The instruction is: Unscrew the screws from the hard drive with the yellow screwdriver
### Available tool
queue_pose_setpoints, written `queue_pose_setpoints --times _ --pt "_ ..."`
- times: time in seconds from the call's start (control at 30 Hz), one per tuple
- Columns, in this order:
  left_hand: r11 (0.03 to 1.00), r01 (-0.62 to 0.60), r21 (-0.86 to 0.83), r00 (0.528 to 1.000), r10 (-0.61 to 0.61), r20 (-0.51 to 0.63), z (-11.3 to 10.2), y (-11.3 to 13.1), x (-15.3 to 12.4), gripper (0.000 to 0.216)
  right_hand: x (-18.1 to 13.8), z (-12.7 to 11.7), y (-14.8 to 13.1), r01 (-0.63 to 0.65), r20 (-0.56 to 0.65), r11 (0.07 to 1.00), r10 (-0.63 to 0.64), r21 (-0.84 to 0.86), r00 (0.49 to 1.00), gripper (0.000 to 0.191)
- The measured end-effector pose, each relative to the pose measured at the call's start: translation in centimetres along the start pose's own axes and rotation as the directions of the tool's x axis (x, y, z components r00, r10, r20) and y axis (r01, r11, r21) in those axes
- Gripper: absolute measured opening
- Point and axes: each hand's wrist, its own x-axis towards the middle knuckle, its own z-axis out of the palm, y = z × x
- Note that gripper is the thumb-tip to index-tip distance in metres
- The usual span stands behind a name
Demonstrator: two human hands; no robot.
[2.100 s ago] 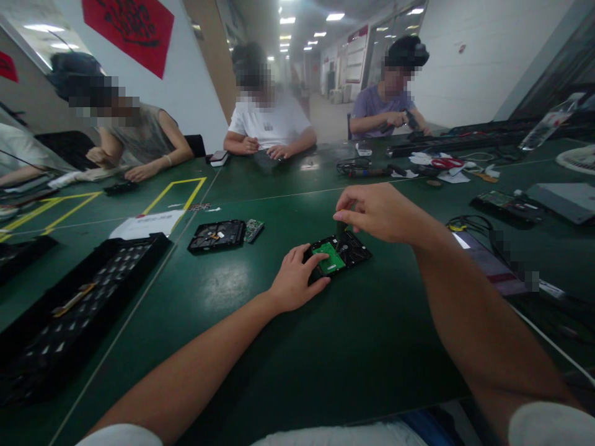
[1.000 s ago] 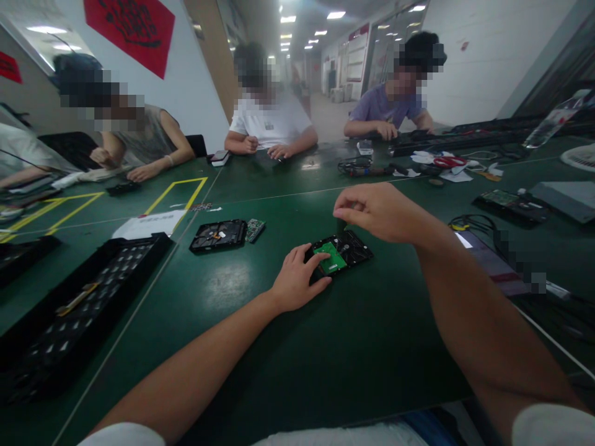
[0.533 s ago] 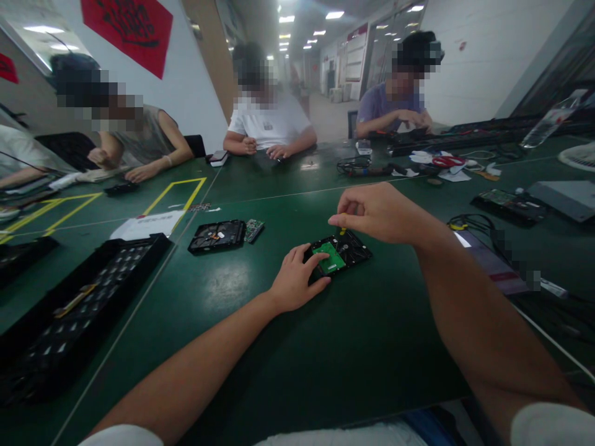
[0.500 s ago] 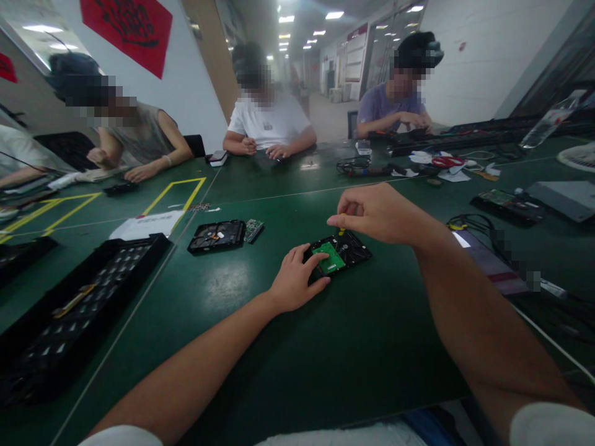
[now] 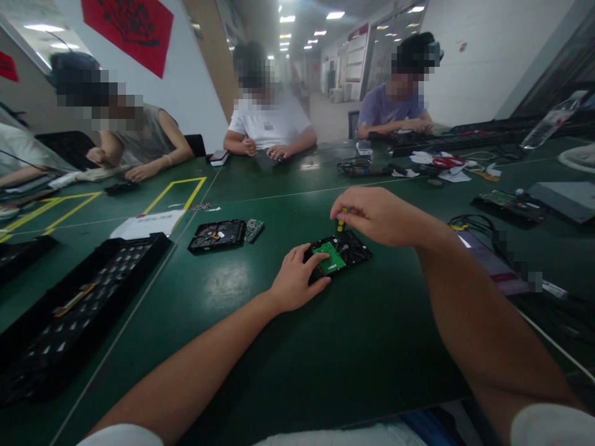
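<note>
A hard drive (image 5: 356,249) with a green circuit board (image 5: 331,259) lies on the table in front of me. My left hand (image 5: 300,279) grips its left end, index finger pressed on the board and thumb at the near edge. Above the far edge, my right hand (image 5: 372,214) is closed around a small yellow-handled screwdriver (image 5: 341,224). The tool points down at the drive; its tip is too small to make out. Left of them lie a second hard drive (image 5: 216,236) and a loose circuit board (image 5: 254,230).
A long black tray (image 5: 88,297) stands at the left, beside a white paper (image 5: 147,223). To the right lie a tablet-like panel (image 5: 488,263), cables, another drive (image 5: 509,206) and a grey box (image 5: 569,199). Several people sit across the green table (image 5: 223,365).
My right hand has shifted slightly and its fingers have turned, showing more of the screwdriver's yellow handle. My left hand and the drive have stayed in place.
</note>
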Motion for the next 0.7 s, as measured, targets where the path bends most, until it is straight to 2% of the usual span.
queue_pose_setpoints --times 0.07,0.17,0.3,0.47,0.7 --pt "1.0 -0.001 -0.001 1.0 0.001 -0.003 0.05 -0.02 -0.01 0.058 -0.07 -0.06 0.02 -0.025 0.006 1.0 0.025 -0.013 1.0 0.021" --pt "1.0 -0.006 0.001 1.0 0.006 -0.01 0.19 -0.13 -0.02 0.059 -0.21 -0.05 0.06 -0.127 -0.032 0.991 0.126 -0.038 0.991 0.018" --pt "1.0 -0.006 -0.001 1.0 0.006 -0.008 0.32 -0.29 -0.01 0.059 -0.34 0.04 0.13 -0.207 -0.075 0.977 0.203 -0.057 0.976 0.024" --pt "1.0 0.0 -0.003 1.0 0.0 -0.001 0.16 -0.17 -0.02 0.058 -0.28 -0.06 0.0 -0.136 -0.045 0.99 0.134 -0.046 0.99 0.017" --pt "1.0 0.002 -0.009 1.0 -0.002 -0.002 0.08 -0.1 -0.04 0.058 -0.15 -0.17 -0.29 -0.06 -0.018 0.998 0.06 -0.013 0.998 0.022"
